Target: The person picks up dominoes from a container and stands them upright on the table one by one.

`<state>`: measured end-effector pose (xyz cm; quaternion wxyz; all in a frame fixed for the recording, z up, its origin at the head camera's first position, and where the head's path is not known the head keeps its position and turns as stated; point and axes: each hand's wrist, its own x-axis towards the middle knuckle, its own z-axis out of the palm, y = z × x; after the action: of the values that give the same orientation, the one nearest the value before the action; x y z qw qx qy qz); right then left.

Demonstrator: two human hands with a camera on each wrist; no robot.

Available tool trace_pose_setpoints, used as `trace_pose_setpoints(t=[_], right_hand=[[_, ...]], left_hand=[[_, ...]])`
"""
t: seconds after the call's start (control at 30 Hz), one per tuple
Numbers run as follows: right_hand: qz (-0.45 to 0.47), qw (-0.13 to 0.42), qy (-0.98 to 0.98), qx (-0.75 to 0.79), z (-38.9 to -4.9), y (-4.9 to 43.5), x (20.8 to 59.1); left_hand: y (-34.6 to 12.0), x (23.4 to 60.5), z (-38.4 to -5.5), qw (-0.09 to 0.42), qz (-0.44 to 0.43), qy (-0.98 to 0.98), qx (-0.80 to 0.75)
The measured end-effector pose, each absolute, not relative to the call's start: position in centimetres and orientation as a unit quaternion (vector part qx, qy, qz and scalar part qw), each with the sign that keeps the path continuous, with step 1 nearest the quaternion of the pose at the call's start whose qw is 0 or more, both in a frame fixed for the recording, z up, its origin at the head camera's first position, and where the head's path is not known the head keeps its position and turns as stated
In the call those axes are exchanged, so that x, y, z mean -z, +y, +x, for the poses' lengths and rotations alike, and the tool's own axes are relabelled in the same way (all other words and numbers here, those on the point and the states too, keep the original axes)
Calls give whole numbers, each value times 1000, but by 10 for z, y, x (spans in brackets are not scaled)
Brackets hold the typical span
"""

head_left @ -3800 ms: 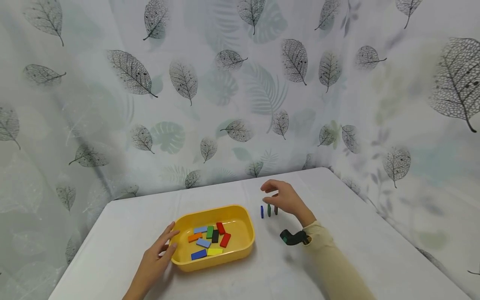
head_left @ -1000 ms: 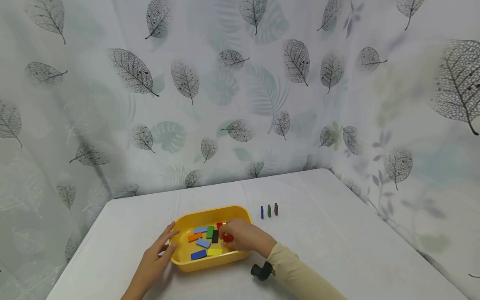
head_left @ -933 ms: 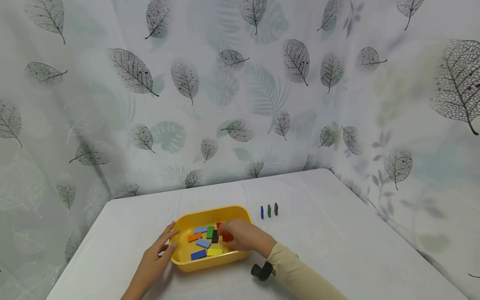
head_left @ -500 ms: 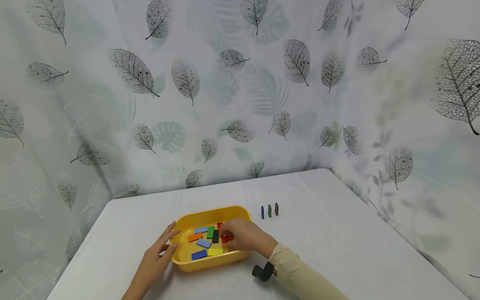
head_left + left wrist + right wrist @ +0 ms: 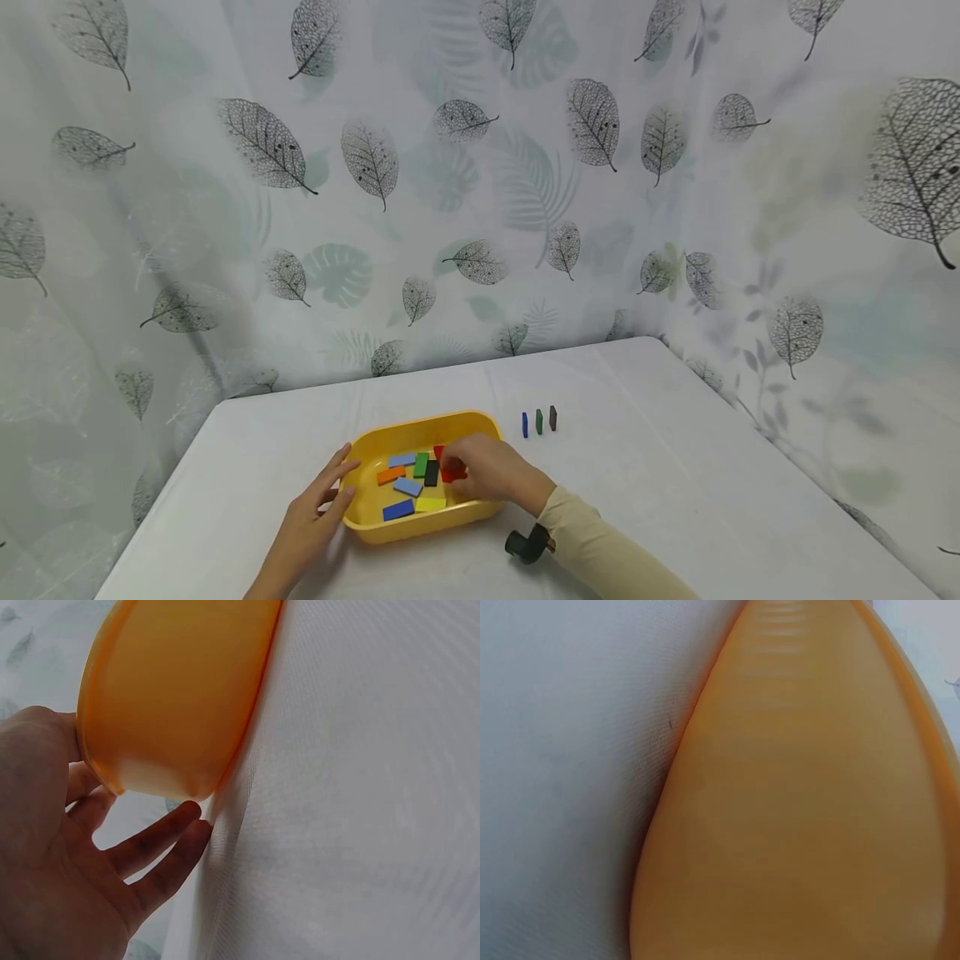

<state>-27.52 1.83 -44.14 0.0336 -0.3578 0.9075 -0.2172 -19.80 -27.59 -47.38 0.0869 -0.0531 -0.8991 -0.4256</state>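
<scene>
A yellow plastic tray [image 5: 420, 528] stands on the white table with several coloured dominoes in it. My left hand [image 5: 311, 518] holds the tray's left end, thumb and fingertips over the rim; in the left wrist view the lower fingers of this hand [image 5: 90, 877] stretch along the outer wall. Inside the tray, the fingers of my right hand [image 5: 491, 473] curl down and pinch a red domino [image 5: 452, 476], which they partly cover. Just behind it lies another red domino [image 5: 438, 452], and a black domino [image 5: 431, 473] lies to its left. The right wrist view shows only the tray's outer wall [image 5: 795, 795] and tablecloth.
Blue [image 5: 525, 425], green [image 5: 539, 422] and dark brown [image 5: 553, 418] dominoes stand on edge in a spaced row, right of the tray. Green, orange, light blue, blue and yellow dominoes lie in the tray. A leaf-patterned curtain [image 5: 480, 208] hangs behind the table.
My right hand has come from above the standing row, down left into the tray to the red domino. That domino has shifted slightly under the fingers. My left hand stays at the tray.
</scene>
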Motion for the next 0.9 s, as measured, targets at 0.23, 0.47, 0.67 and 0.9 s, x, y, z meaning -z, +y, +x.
trace_pose_setpoints(t=[0.23, 0.47, 0.67, 0.9], right_hand=[[-362, 31, 901, 235, -278, 18, 443], [-369, 26, 895, 250, -278, 19, 442], [-373, 22, 893, 252, -278, 19, 442], [-374, 20, 892, 252, -276, 22, 437]], left_hand=[[-276, 472, -198, 93, -54, -901, 421], [-277, 472, -197, 93, -57, -898, 427], [-277, 472, -197, 89, -54, -900, 424], [-277, 473, -197, 97, -58, -903, 416]])
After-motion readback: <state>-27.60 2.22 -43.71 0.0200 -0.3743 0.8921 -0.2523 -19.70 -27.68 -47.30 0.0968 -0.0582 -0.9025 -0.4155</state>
